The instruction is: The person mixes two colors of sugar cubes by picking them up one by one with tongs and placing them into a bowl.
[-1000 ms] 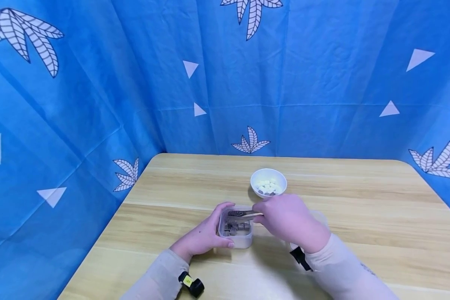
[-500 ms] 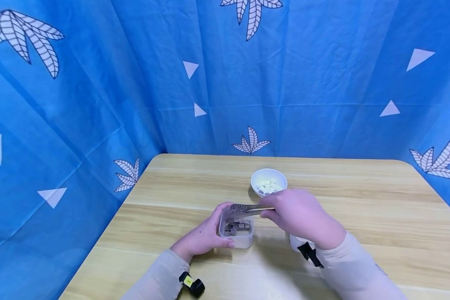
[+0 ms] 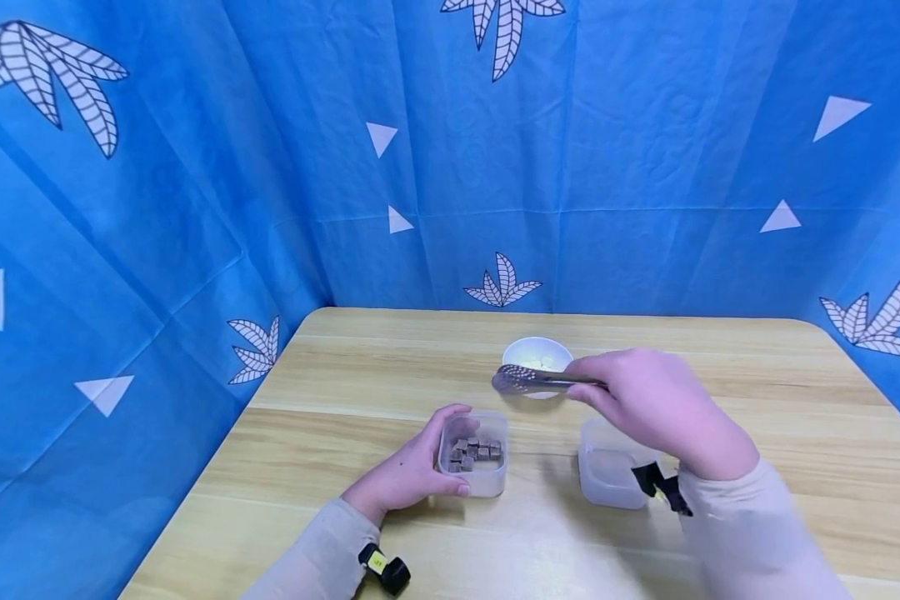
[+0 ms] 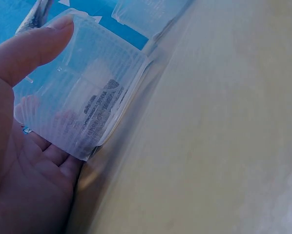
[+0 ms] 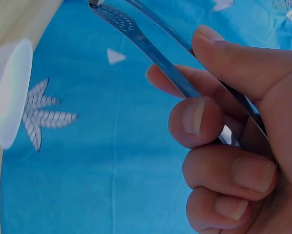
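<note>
My left hand [image 3: 412, 467] holds a translucent plastic container [image 3: 483, 483] on the table, fingers at its far left side and thumb at the near side. Several small dark brown cubes [image 3: 472, 452] lie inside, and in the left wrist view they show through the ribbed wall. Metal tongs [image 5: 158, 58] with perforated heads are gripped in my right hand [image 3: 645, 408]. Their heads overlap the near left rim of a white bowl [image 3: 537, 343] in the head view. In the right wrist view the tips are partly cut off at the top edge, with a small dark thing [image 5: 94, 3] at them.
A second translucent container [image 3: 607, 492] stands on the wooden table [image 3: 780, 400] below my right forearm. Pale cubes [image 3: 543, 363] show in the white bowl at the back. A blue patterned cloth [image 3: 637, 167] hangs behind and left of the table.
My right hand has lifted the tongs from the left container and carried them back and right to the bowl, uncovering the second container. My left hand stays put on its container.
</note>
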`<move>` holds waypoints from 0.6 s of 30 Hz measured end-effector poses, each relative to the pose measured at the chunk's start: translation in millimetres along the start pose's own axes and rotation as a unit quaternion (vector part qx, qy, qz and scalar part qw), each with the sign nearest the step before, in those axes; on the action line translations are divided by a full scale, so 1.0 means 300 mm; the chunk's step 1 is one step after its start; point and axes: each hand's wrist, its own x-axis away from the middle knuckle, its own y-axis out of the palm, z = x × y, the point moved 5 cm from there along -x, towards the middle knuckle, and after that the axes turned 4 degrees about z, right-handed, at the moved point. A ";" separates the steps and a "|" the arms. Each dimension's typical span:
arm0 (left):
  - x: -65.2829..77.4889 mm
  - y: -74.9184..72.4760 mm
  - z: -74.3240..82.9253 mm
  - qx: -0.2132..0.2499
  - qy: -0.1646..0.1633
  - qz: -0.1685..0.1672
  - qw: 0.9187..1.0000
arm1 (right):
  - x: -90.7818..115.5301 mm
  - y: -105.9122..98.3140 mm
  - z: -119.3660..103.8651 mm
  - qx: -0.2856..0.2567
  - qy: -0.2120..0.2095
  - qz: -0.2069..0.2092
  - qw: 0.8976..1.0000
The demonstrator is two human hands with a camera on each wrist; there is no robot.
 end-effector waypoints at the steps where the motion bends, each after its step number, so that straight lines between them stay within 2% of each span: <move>1: 0.001 0.000 0.000 0.001 -0.001 0.000 1.000 | 0.003 -0.003 0.016 0.002 0.007 0.000 1.000; 4: 0.002 0.000 -0.001 -0.001 -0.004 0.003 1.000 | 0.011 -0.008 0.060 0.012 0.026 -0.003 1.000; 10: 0.005 0.002 0.002 -0.008 -0.004 0.002 1.000 | 0.029 -0.005 0.135 0.020 0.069 -0.038 0.997; 18: 0.008 0.003 0.000 -0.010 -0.003 0.004 1.000 | 0.039 0.028 0.171 0.019 0.094 -0.074 0.993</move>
